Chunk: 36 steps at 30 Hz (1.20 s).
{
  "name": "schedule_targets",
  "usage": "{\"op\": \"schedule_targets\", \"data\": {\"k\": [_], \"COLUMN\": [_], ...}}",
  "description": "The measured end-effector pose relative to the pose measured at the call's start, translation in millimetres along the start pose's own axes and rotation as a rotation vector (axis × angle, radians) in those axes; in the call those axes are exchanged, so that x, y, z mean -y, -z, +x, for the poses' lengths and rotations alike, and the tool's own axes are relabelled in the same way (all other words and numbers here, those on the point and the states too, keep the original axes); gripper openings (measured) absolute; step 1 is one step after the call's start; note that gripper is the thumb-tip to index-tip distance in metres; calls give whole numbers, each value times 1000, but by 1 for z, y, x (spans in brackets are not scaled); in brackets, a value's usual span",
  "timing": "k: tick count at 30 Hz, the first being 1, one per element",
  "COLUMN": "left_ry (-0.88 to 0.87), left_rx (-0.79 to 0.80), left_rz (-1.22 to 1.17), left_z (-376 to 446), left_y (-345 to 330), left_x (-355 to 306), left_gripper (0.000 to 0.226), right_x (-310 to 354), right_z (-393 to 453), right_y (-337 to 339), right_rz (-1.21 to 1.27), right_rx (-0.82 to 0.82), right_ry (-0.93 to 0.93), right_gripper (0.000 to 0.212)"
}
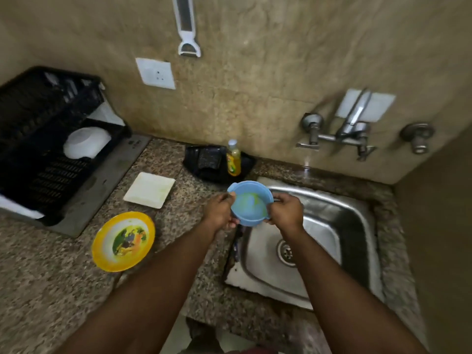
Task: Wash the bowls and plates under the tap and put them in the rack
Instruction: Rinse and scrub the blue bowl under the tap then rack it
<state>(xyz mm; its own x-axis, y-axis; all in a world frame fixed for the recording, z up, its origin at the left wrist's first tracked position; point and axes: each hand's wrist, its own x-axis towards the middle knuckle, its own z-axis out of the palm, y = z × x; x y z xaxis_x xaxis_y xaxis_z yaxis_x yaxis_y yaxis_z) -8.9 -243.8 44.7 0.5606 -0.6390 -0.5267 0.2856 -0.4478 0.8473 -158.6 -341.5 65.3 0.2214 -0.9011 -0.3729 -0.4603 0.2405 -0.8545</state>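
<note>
- Your left hand (221, 210) and right hand (285, 210) both grip the blue bowl (250, 203), fingers curled round its rim on opposite sides; you hold it above the left edge of the sink (339, 221), tilted so its inside faces you.
- The bowl's inside carries a pale green smear.
- The tap (350, 129) is mounted on the wall behind the sink, well apart from the bowl; whether water runs cannot be told.
- On the table (51, 290), left of your hands, lies a white square plate (149, 190); nearer you, a yellow round plate (123, 241) with a picture in its middle.
- The black rack (38, 149) stands at the far left on a grey tray; a white bowl (86, 142) rests in it.
- Behind the blue bowl, against the wall, a black holder (204, 159) carries a yellow soap bottle (233, 159).
- A white peeler (187, 29) hangs on the wall above a socket (155, 73).
</note>
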Motion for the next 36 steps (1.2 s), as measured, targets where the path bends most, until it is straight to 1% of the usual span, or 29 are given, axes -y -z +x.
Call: {"op": "schedule_targets", "data": {"k": [2, 5, 6, 8, 9, 11, 13, 14, 16, 18, 19, 22, 25, 27, 29, 30, 32, 33, 34, 36], "left_ry": [3, -15, -26, -60, -77, -96, -105, -111, -125, -144, -156, -187, -206, -217, -224, -230, -258, -272, -287, -317], "left_rx": [90, 149, 147, 146, 143, 141, 129, 119, 99, 79, 69, 45, 21, 1, -14, -19, -28, -33, -37, -52], "left_rz": [14, 36, 40, 28, 19, 15, 7, 4, 14, 32, 43, 67, 79, 86, 85, 84, 103, 124, 143, 171], "left_z": [-3, -6, -8, -11, -12, -15, -18, -19, -19, -18, -16, -11, -6, -5, -5, -6, -7, -8, -10, -12], "left_y": [-31, -78, -90, -114, -124, -142, -155, -160, -164, -167, -167, -167, -166, -165, -165, -165, -163, -162, -161, -157], "left_x": [-12, -27, -31, -39, -41, -45, -48, -50, -52, -54, -54, -54, -54, -55, -56, -57, -58, -59, -60, -63], "left_gripper": [27, 14, 11, 11, 12, 14, 14, 14, 15, 15, 15, 18, 20, 21, 21, 21, 22, 22, 23, 24], "right_x": [9, 12, 13, 18, 23, 41, 58, 65, 74, 74, 75, 73, 68, 68, 66, 65, 58, 50, 45, 39], "right_z": [2, 13, 19, 34, 41, 52, 69, 79, 95, 109, 110, 117, 120, 116, 112, 108, 110, 113, 113, 101], "right_y": [36, 88, 102, 132, 145, 173, 194, 202, 208, 211, 212, 212, 213, 216, 216, 215, 208, 203, 196, 181], "right_rz": [7, -43, -65, -216, -275, -291, -297, -329, -393, -409, -394, -313, -160, -90, -34, 8, 46, 68, 113, 159], "right_rx": [-24, -51, -83, -207, -300, -454, -545, -543, -477, -421, -421, -452, -462, -440, -416, -405, -376, -350, -306, -206], "right_ry": [21, 26, 42, 138, 178, 220, 220, 226, 223, 202, 203, 204, 125, 82, 88, 77, 32, -16, -58, -85], "right_gripper": [37, 31, 26, 12, 21, 37, 48, 52, 56, 56, 53, 45, 39, 33, 26, 28, 42, 46, 45, 37]}}
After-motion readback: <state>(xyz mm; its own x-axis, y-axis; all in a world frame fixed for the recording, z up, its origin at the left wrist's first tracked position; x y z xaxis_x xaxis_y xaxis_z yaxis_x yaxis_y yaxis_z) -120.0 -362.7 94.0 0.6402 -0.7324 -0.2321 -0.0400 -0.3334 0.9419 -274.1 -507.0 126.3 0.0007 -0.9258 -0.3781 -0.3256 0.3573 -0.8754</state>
